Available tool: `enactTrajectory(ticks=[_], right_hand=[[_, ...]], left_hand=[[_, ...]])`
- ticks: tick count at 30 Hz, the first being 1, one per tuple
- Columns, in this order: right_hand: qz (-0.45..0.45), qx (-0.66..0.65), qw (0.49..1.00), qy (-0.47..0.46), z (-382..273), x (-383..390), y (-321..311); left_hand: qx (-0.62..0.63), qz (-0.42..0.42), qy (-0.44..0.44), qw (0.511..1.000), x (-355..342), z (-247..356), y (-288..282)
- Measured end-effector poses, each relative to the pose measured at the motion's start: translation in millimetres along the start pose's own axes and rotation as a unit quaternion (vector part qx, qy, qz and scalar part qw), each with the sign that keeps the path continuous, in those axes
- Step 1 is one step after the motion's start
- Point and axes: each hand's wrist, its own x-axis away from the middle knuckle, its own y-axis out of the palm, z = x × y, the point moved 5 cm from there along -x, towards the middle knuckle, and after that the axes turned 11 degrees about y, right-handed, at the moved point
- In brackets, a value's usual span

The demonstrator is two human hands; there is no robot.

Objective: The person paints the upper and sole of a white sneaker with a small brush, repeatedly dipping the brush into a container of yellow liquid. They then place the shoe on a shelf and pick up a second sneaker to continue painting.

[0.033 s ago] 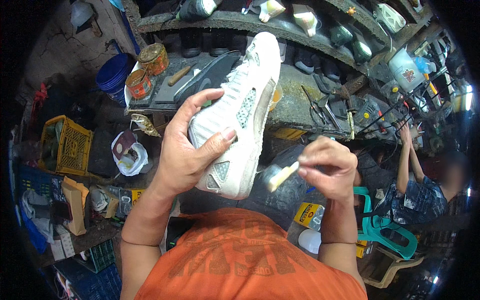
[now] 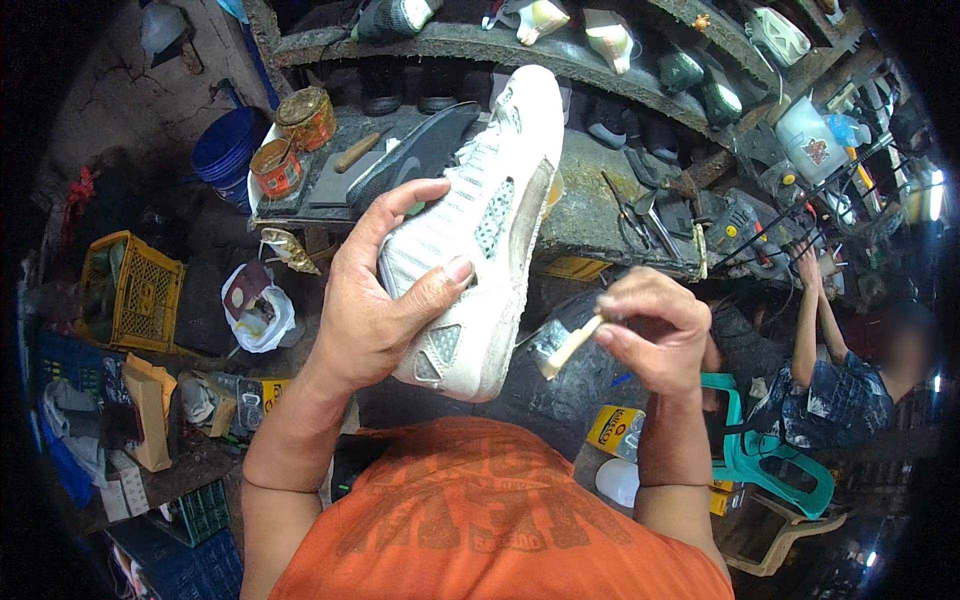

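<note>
My left hand [image 2: 375, 290] is wrapped around the collar end of a white sneaker [image 2: 505, 215], its thumb on the near side and its fingers beyond. The toe points away, the heel towards me, and the greyish, worn-looking sole edge faces right. To the right of the heel, my right hand [image 2: 655, 325] pinches a small pale brush [image 2: 574, 352] between thumb and fingers. Its tip slants down to the left, apart from the shoe. Exactly what its tip is like is hard to make out.
Beyond the sneaker is a workbench [image 2: 590, 190] with tin cans [image 2: 304, 115], a wooden-handled tool [image 2: 360, 152] and pliers [image 2: 630, 215]. Shelves of shoes [image 2: 610, 40] rise behind. A yellow crate [image 2: 135, 290] stands left; at right are a teal chair [image 2: 780, 470] and another person [image 2: 835, 400].
My right hand has shifted very slightly, and the brush has turned a little, its tip slightly farther right. The left hand and the sneaker have hardly moved.
</note>
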Motion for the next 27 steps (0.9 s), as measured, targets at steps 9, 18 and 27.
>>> enactTrajectory(ticks=[9, 18, 27], right_hand=[[-0.062, -0.029, 0.998, 0.013, 23.3, 4.8, 18.9], [-0.008, 0.118, 0.992, 0.030, -4.3, 4.0, -4.0], [-0.044, 0.127, 0.991, 0.012, -2.2, 3.2, 6.9]], left_hand=[[0.048, 0.016, -0.013, 0.999, 2.4, -0.4, -0.5], [-0.064, -0.012, 0.043, 0.997, 0.7, 9.0, -0.1], [-0.072, -0.014, 0.011, 0.997, -0.1, 4.8, -2.1]])
